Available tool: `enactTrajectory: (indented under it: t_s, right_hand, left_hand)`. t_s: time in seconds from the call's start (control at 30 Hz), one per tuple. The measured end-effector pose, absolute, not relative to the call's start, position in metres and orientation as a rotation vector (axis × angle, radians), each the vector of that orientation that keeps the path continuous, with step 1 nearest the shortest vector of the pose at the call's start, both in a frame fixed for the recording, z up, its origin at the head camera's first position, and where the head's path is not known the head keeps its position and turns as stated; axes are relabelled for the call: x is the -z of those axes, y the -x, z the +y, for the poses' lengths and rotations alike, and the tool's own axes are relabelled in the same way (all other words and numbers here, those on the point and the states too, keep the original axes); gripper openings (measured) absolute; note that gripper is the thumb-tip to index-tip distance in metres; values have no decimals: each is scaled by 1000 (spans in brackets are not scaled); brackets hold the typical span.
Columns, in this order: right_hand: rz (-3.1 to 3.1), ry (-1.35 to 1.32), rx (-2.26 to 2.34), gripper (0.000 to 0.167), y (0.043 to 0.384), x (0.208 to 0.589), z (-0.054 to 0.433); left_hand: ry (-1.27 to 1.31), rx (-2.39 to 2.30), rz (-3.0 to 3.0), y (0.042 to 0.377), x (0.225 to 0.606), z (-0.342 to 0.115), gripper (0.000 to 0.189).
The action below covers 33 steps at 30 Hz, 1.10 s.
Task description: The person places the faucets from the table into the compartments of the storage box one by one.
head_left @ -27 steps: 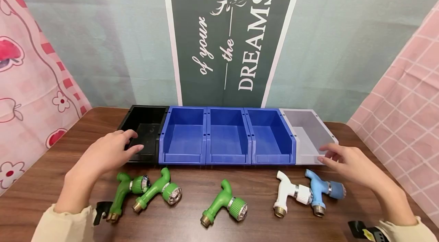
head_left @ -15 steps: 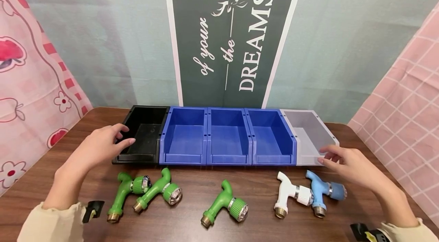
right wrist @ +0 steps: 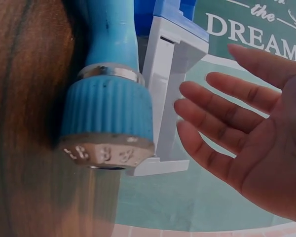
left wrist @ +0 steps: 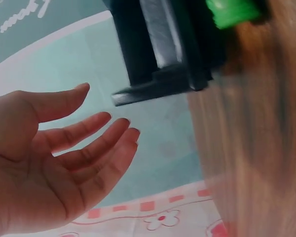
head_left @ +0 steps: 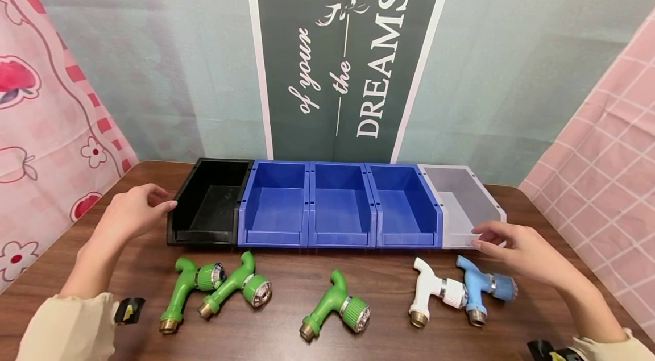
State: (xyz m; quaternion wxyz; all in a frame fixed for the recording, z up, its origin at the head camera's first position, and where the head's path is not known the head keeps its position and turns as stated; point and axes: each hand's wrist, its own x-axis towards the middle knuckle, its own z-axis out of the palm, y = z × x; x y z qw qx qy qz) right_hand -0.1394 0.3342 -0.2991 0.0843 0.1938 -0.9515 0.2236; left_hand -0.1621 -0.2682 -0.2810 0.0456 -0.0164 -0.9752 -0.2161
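My left hand point(head_left: 134, 210) holds nothing, its fingers loosely bent beside the left wall of the black bin point(head_left: 210, 236). In the left wrist view the palm shows bare, apart from the bin. My right hand point(head_left: 517, 244), likewise holding nothing, hovers by the front right corner of the grey bin point(head_left: 455, 224). Below that hand lies a blue tap point(head_left: 476, 284), its ribbed knob large in the right wrist view; a white tap point(head_left: 425, 287) lies to its left. Two green taps, one at the far left point(head_left: 179, 293) and one beside it point(head_left: 230, 284), lie before the black bin. Another green tap point(head_left: 330, 301) lies mid-table.
Three blue bins point(head_left: 273, 236) stand side by side between the black and grey ones, forming one row along the back of the wooden table point(head_left: 389, 332). Behind hangs a grey-green cloth point(head_left: 204, 54) with lettering; pink cloths point(head_left: 604, 139) flank both sides.
My left hand has moved left, from over the black bin to outside its left wall. The right hand has barely shifted, and the taps lie as before.
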Motion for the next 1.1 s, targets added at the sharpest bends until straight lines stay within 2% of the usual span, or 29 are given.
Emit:
enactTrajectory:
  t_s: [0.57,1.1]
  right_hand:
    - [-2935,-561,-1079,19,136,308,355]
    - [-3004,-573,-1041,19,129,317,380]
  left_hand:
    - [-37,1113,-3026,175,293,-284,34]
    - [-57,1235,-2987,179,296,-282,37]
